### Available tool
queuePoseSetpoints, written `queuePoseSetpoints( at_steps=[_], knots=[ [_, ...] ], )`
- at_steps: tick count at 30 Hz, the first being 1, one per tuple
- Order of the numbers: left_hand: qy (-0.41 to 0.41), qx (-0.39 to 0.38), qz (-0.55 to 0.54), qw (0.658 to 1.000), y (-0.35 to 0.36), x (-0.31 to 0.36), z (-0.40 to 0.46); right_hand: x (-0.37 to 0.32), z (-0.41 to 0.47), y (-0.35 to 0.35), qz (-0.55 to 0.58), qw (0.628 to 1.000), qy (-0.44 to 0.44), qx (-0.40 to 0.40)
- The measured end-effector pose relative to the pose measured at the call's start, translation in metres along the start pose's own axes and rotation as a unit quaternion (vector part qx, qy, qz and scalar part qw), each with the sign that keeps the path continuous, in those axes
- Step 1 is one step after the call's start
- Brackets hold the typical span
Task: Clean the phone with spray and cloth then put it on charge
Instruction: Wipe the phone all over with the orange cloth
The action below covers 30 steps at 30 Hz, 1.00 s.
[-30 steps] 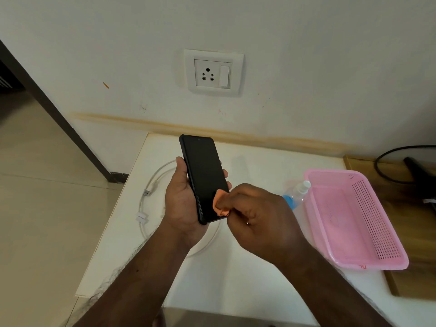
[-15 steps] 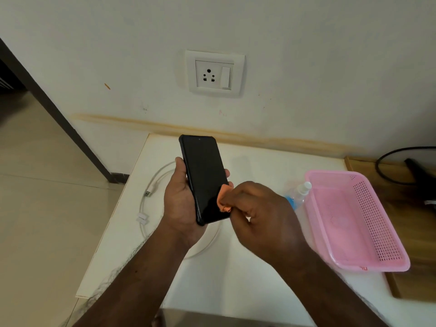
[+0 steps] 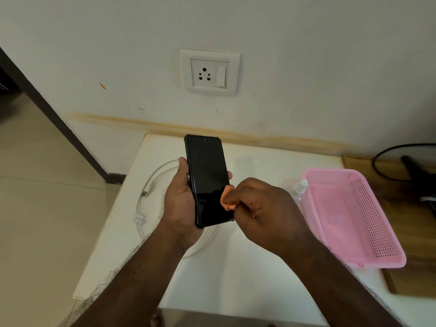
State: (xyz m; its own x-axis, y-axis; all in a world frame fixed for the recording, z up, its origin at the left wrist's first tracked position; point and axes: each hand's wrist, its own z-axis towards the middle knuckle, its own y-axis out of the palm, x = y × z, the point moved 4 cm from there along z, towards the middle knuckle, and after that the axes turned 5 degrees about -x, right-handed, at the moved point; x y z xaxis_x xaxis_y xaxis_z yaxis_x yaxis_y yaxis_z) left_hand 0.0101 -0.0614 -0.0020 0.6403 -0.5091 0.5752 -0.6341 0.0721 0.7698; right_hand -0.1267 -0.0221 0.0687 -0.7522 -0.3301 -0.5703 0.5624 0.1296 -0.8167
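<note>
The wiping step is in hand. The left hand (image 3: 182,204) grips the phone (image 3: 208,179) above the white table (image 3: 236,267), cable (image 3: 151,185) at its nine o'clock; the right hand (image 3: 264,213) pinches the orange cloth (image 3: 227,199) against the screen's lower right. Next, probably — plugging in the cable. Spray bottle (image 3: 298,188) and pink basket (image 3: 349,215) lie at three o'clock, wall socket (image 3: 210,72) at twelve.

The phone (image 3: 207,180) is black, its screen dark and unlit; against its lower right edge sits an orange cloth (image 3: 227,201); under it the tabletop (image 3: 247,274) is white, as is the cable (image 3: 151,185) to its left; right of the phone, the basket (image 3: 354,215) is pink with a dotted mesh of holes; above it the socket (image 3: 210,72) is white.
</note>
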Motion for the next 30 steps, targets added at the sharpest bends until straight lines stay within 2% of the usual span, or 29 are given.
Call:
queuePoseSetpoints(
  at_steps=[3,9,14,22,30],
  knots=[
    [0.010,-0.005,-0.028,1.000,-0.001,0.003,0.001,0.000,-0.002,0.002,-0.003,1.000,0.008,0.023],
    [0.068,0.000,-0.056,0.996,-0.004,0.010,0.000,-0.006,-0.004,0.008,-0.006,1.000,-0.001,-0.010],
    [0.090,0.008,-0.068,0.994,-0.004,0.008,0.000,-0.003,-0.005,0.008,0.002,0.999,0.006,0.033],
    [0.077,0.014,-0.071,0.994,-0.006,0.008,0.002,0.004,-0.003,0.013,0.019,0.996,0.020,0.087],
    [0.007,0.029,0.019,0.999,0.004,-0.003,-0.001,0.024,-0.001,0.011,0.092,0.986,0.033,0.138]
  ],
)
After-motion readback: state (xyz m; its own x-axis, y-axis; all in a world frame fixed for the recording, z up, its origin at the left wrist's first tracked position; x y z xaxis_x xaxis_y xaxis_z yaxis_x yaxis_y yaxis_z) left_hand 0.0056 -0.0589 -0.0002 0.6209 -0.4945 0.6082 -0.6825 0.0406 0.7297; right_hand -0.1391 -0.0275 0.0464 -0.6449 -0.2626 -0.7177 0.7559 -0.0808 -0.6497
